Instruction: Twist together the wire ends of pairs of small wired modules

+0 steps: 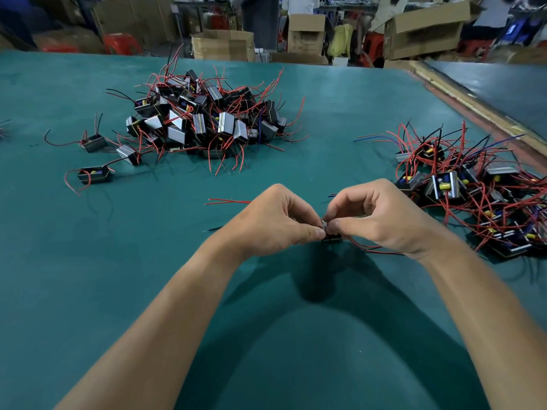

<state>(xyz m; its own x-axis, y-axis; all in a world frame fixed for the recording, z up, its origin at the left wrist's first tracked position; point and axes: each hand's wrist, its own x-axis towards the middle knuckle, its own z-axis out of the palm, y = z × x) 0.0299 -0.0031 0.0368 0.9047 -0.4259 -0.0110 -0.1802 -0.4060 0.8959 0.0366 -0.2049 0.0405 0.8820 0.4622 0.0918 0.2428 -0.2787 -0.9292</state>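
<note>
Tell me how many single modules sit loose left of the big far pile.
3 modules: one beside the pile, one farther left, one nearest the person. Wires at the frame's left edge may belong to another.

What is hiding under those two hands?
A small black module peeks out beneath the left hand and right hand, with red wires trailing out. The hands cover the wire ends.

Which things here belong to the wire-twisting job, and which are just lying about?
Belongs to the job:
left hand and right hand, both pinching the held module
far pile of modules
right pile of modules
loose modules on the green table

Lying about:
cardboard boxes
red stools beyond the table
</note>
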